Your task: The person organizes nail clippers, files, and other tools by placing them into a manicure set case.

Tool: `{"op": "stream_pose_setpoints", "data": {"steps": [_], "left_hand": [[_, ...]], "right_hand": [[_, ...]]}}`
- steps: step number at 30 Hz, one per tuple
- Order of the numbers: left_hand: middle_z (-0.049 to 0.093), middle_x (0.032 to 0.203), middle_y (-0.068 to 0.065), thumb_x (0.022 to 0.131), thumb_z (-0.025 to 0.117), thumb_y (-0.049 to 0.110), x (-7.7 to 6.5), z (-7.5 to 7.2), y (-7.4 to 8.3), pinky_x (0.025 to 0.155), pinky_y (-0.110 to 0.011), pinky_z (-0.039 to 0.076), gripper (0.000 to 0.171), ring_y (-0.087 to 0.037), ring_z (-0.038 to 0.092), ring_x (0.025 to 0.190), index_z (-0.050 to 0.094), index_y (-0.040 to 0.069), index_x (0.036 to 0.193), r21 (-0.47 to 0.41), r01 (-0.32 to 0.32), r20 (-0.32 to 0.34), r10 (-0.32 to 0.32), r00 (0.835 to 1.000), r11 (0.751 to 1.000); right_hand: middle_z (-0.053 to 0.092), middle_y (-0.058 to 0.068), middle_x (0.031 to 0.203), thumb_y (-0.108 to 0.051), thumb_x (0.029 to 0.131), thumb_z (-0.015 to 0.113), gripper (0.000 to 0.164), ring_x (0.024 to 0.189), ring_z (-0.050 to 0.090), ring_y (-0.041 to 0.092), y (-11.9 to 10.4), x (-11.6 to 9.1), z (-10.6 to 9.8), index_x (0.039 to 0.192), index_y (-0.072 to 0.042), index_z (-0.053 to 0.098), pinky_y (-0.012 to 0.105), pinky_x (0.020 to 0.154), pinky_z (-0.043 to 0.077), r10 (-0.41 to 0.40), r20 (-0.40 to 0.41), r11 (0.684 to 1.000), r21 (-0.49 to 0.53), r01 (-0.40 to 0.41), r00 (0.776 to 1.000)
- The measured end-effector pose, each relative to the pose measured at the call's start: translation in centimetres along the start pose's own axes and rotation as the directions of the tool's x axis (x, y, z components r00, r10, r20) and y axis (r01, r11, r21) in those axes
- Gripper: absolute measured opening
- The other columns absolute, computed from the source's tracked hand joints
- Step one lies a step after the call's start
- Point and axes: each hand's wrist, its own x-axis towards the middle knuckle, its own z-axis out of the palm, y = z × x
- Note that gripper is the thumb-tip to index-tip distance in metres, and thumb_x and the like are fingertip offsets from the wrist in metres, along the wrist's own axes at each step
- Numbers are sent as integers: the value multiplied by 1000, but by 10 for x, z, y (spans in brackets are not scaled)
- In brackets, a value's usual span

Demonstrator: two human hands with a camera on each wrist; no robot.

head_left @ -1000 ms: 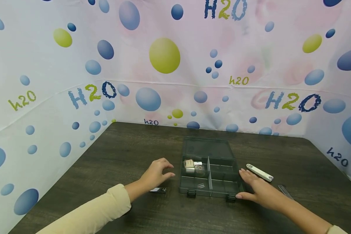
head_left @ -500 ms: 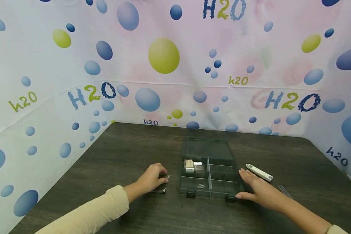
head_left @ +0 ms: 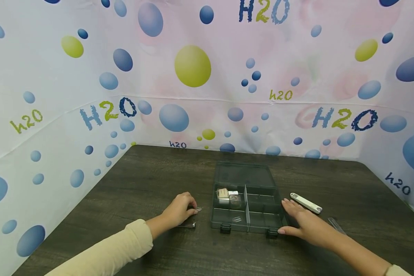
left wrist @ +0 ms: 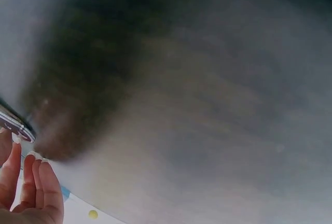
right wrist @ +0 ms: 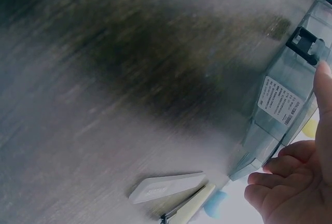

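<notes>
My left hand (head_left: 180,208) is low over the table, left of the box, pinching a small clear plastic piece (head_left: 199,209) between thumb and fingertips. A nail clipper (head_left: 187,225) lies just under that hand; the left wrist view shows the nail clipper (left wrist: 18,127) beside the fingers. Straight fingers of my right hand (head_left: 308,226) rest against the right side of the grey see-through divided box (head_left: 250,229), the thumb near a front latch (right wrist: 305,45). The box's lid (head_left: 243,174) is folded back. Small clear pieces (head_left: 236,219) lie in its front left compartment.
Small beige and white packs (head_left: 222,193) sit in the back left compartment. Right of the box lies a white nail clipper (head_left: 306,203). A clear strip (head_left: 336,225) is beside the right forearm. A printed curtain (head_left: 193,115) surrounds the dark table (head_left: 158,168).
My left hand has come down and slightly left, its fingers closing on a small clear piece. My right hand stays at the box's side.
</notes>
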Motion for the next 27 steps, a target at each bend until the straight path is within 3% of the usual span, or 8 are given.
{"op": "stream_pose_setpoints", "data": {"steps": [15,27], "left_hand": [[58,81,-3,79,71,3,-1,-1,1,65,-28,52,4,-15,57,74,66,3,78,-12,-39,-24,39,999,999],[61,84,-4,80,70,6,-4,-7,2,64,-23,50,5,-14,57,74,68,2,80,-62,-52,-92,46,995,997]], "right_hand": [[31,33,143,-57,77,62,95,130,30,51,0,0,1,138,10,35,61,97,36,8,11,1000,7,-8,1000],[32,33,142,-58,76,62,95,130,31,50,1,0,1,137,11,36,61,97,36,5,5,1000,-4,-5,1000]]}}
